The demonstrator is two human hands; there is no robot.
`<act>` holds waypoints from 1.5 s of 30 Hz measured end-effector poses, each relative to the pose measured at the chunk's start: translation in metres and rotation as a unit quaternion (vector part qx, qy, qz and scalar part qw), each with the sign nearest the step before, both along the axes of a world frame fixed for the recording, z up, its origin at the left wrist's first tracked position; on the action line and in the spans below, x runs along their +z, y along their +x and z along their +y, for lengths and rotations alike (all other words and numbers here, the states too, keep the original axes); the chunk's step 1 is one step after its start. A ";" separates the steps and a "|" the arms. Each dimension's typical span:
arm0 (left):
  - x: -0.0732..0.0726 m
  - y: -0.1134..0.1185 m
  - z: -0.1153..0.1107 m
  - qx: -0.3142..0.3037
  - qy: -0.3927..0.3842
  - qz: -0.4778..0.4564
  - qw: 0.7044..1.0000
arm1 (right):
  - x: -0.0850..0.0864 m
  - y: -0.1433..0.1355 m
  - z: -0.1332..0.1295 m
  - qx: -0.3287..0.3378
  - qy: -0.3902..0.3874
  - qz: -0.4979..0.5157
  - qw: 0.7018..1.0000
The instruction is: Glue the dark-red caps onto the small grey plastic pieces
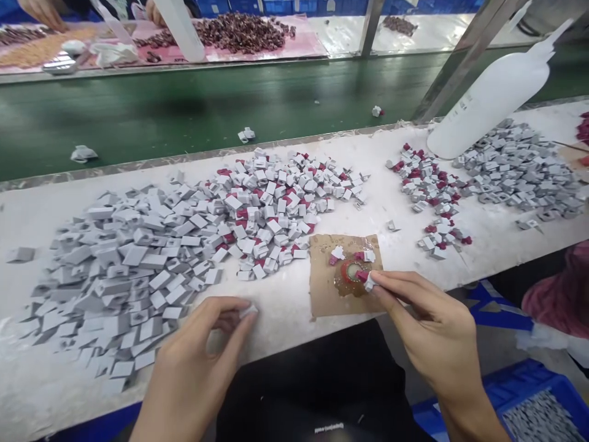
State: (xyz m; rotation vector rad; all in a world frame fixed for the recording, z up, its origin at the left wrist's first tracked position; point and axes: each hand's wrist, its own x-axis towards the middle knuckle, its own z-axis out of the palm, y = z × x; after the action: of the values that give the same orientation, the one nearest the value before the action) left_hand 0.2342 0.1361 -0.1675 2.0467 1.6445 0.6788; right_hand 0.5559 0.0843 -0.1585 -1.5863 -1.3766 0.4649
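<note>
My right hand (427, 325) pinches a small white and maroon plastic piece (367, 280), its maroon end over a small round dish (353, 271) with a red rim. The dish sits on a wet-stained cardboard square (322, 298), where a couple more white and maroon pieces (337, 253) lie. Between the thumb and forefinger of my left hand (202, 356) is a small grey plastic piece (248, 310), held just above the table left of the cardboard. A big pile of grey plastic pieces (124, 264) spreads left of it, merging into mixed white and maroon pieces (271, 209).
A white squeeze bottle (497, 98) leans by more grey pieces (524, 169) at the right. Beyond the table runs a green conveyor belt (184, 113) carrying a few pieces. Across it, another person's hand (48, 15) is near brown parts (243, 32). Blue bins stand low right.
</note>
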 end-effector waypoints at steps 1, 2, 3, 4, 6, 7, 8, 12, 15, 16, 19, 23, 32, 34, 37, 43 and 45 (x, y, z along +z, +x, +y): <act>-0.002 -0.004 0.002 -0.001 -0.012 0.000 1.000 | 0.000 -0.001 0.001 0.006 0.004 -0.003 1.000; -0.003 -0.007 0.003 -0.008 -0.022 0.002 1.000 | 0.001 -0.001 0.002 0.010 0.006 -0.005 1.000; -0.005 -0.010 0.004 -0.021 -0.031 0.005 0.999 | 0.000 -0.001 0.003 0.011 0.008 -0.006 1.000; -0.006 -0.011 0.005 -0.032 -0.036 0.004 0.999 | 0.000 -0.001 0.004 0.012 0.011 -0.005 1.000; -0.005 -0.009 0.006 -0.037 -0.051 -0.012 0.998 | -0.001 -0.001 0.004 0.010 0.014 0.001 1.000; -0.003 -0.004 0.006 -0.028 -0.062 -0.031 0.997 | -0.001 0.000 0.004 0.009 0.012 0.006 1.000; 0.000 0.003 0.006 -0.016 -0.076 -0.058 0.995 | -0.002 0.000 0.004 0.005 0.009 0.015 1.000; 0.018 0.051 0.011 0.004 -0.175 -0.220 0.960 | -0.002 0.001 0.004 -0.016 -0.017 0.117 0.993; 0.030 0.091 0.022 -0.032 -0.251 -0.354 0.900 | -0.001 0.001 0.007 0.005 -0.037 0.266 0.963; 0.033 0.103 0.026 -0.048 -0.271 -0.393 0.877 | 0.000 0.001 0.008 0.011 -0.044 0.308 0.950; 0.036 0.127 0.036 -0.082 -0.312 -0.474 0.819 | 0.003 0.000 0.011 0.010 -0.057 0.378 0.924; 0.036 0.139 0.042 -0.107 -0.337 -0.504 0.788 | 0.004 -0.002 0.013 0.006 -0.048 0.405 0.913; 0.031 0.141 0.042 -0.112 -0.342 -0.484 0.798 | 0.003 -0.001 0.014 0.028 -0.042 0.344 0.938; 0.031 0.141 0.043 -0.115 -0.332 -0.479 0.805 | 0.006 0.000 0.016 0.038 -0.037 0.320 0.946; 0.037 0.139 0.044 -0.122 -0.314 -0.475 0.813 | 0.014 0.002 0.024 0.060 -0.029 0.323 0.944; 0.067 0.124 0.081 -0.172 -0.233 -0.331 0.898 | 0.043 0.011 0.066 0.143 -0.064 0.322 0.934; 0.081 0.123 0.112 -0.182 -0.182 -0.246 0.934 | 0.052 0.019 0.098 0.179 -0.081 0.259 0.946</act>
State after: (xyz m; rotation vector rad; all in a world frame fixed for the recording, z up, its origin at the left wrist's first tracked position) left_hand 0.3569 0.2479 -0.0867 1.6709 0.9842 0.6308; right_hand 0.5750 0.1820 -0.1061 -1.2100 -1.2285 1.1533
